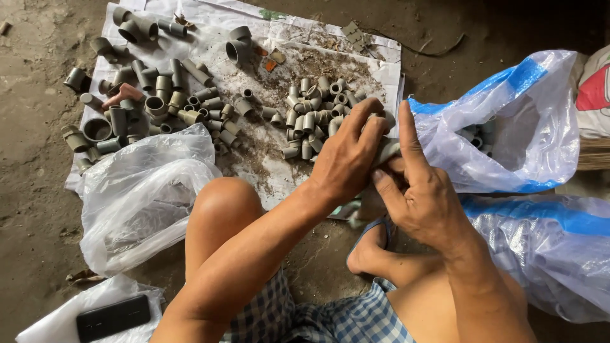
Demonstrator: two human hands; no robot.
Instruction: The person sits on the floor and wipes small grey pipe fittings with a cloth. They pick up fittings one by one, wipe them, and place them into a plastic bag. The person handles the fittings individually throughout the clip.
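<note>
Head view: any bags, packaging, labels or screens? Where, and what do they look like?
Clear bag with blue stripes: right of the hands, open, a few grey pipe fittings inside.
Second clear bag with a blue stripe: lower right, bulging.
Plain clear bag: left of the knee, crumpled.
White sack with red print: right edge, mostly cropped.
Black phone: lower left on white plastic, screen dark.

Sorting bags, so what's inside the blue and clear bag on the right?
Through the bag's mouth, a few grey pipe fittings show. Anything deeper is covered by crumpled plastic.
</note>
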